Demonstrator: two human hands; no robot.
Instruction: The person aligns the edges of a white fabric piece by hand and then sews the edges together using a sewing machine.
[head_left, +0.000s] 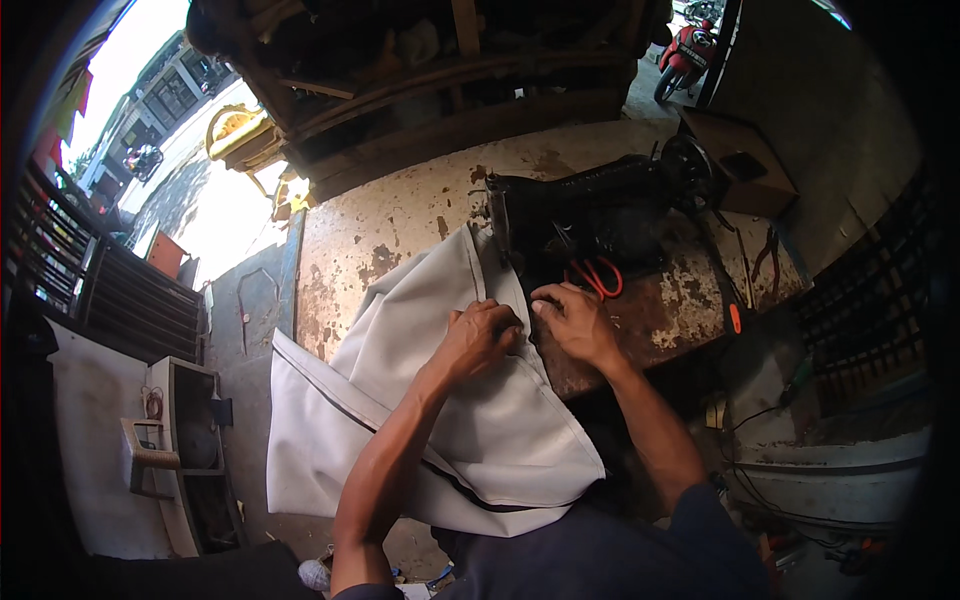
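A large piece of light grey fabric with dark seam lines hangs over the near table edge and across my lap. Its upper end reaches the needle end of a black sewing machine. My left hand is closed on the fabric along a seam, fingers curled under. Just right of it, my right hand has its thumb and forefinger brought together at the fabric's right edge. What lies between those fingertips is too small to tell. Red-handled scissors lie beyond the right hand, next to the machine.
The worn table has peeling patches. On its right lie an orange-tipped tool and pliers, near a brown box. A dark wooden shelf stands behind. Low cabinets stand at left; a red motorcycle is outside.
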